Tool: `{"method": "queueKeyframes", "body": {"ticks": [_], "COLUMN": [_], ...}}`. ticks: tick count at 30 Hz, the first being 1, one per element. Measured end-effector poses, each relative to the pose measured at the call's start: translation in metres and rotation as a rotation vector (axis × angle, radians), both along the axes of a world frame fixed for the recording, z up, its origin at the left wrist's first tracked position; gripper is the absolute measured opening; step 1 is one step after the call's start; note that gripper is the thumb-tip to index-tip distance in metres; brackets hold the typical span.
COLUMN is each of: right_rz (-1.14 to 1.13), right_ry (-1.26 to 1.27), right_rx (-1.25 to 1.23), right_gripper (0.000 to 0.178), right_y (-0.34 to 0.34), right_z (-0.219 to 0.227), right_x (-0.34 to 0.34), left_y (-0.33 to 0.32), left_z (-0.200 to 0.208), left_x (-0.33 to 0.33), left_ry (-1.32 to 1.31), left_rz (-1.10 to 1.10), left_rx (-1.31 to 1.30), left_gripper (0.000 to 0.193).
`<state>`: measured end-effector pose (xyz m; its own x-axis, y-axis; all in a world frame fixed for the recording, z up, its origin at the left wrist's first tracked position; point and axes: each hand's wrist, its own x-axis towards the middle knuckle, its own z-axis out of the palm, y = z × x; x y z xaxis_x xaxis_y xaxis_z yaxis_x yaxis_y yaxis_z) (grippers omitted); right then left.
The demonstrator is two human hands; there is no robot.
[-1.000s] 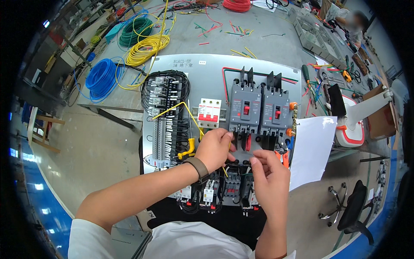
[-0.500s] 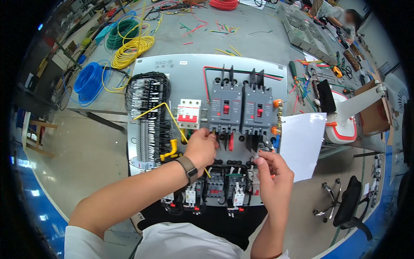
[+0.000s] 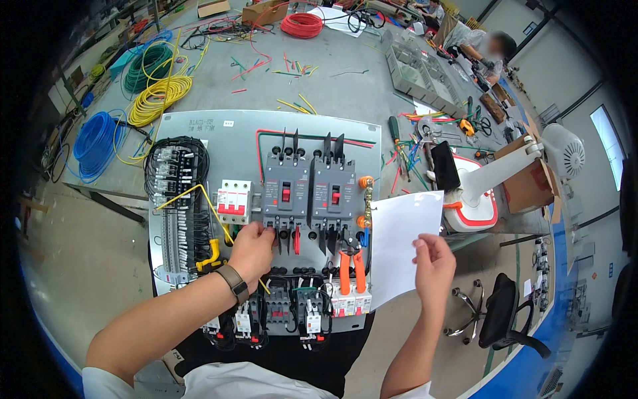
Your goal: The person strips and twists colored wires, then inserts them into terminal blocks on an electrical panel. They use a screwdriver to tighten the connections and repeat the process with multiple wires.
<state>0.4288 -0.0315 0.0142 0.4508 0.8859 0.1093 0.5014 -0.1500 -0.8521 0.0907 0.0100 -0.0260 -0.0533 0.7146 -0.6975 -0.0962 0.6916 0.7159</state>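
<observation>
My left hand point(image 3: 252, 251) is closed in a pinch at the lower terminals of the left grey circuit breaker point(image 3: 286, 189). What its fingertips hold is hidden. A bent yellow wire point(image 3: 211, 205) runs down to this hand, and a short yellow piece shows below it. My right hand point(image 3: 435, 266) hangs over the right edge of a white paper sheet point(image 3: 405, 243), fingers loosely curled and apparently empty. Orange-handled pliers point(image 3: 352, 271) lie on the panel below the right grey circuit breaker point(image 3: 334, 195). A small white breaker with red switches point(image 3: 234, 201) sits left of the large ones.
The metal panel point(image 3: 199, 122) bears wired terminal blocks and contactors. Behind it are coils of blue point(image 3: 96, 146), yellow point(image 3: 159, 100) and red wire point(image 3: 301, 25). A white fan point(image 3: 478, 199), screwdriver point(image 3: 394, 130) and grey tray point(image 3: 422, 73) stand right. Another person point(image 3: 475, 46) works farther back.
My right hand has moved right, away from the pliers, which now show on the panel. My left hand stays at the breaker's lower terminals. The whole view has shifted.
</observation>
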Motion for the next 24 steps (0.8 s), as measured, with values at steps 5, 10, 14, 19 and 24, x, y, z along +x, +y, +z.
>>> {"method": "queueKeyframes", "body": {"ticks": [5, 10, 14, 19, 24], "right_rz": [-0.098, -0.120, -0.085, 0.100, 0.220], "right_ry": [-0.285, -0.337, -0.211, -0.453, -0.447], "right_rx": [0.014, -0.036, -0.002, 0.161, 0.172], "right_gripper": [0.036, 0.050, 0.050, 0.023, 0.014], "right_y": [0.039, 0.054, 0.060, 0.027, 0.000], "right_z": [0.012, -0.004, -0.023, -0.002, 0.001], "right_x": [0.029, 0.053, 0.069, 0.037, -0.020], "left_y": [-0.004, -0.004, -0.005, -0.005, -0.008], "left_z": [-0.009, -0.016, -0.013, -0.007, 0.003], "left_x": [0.002, 0.006, 0.006, -0.002, -0.003], "left_ry": [0.124, 0.153, 0.126, -0.005, 0.056], "left_rz": [0.035, 0.082, 0.040, 0.074, 0.092], "left_rx": [0.085, 0.140, 0.096, 0.058, 0.087], "left_gripper": [0.020, 0.022, 0.010, 0.016, 0.011]}}
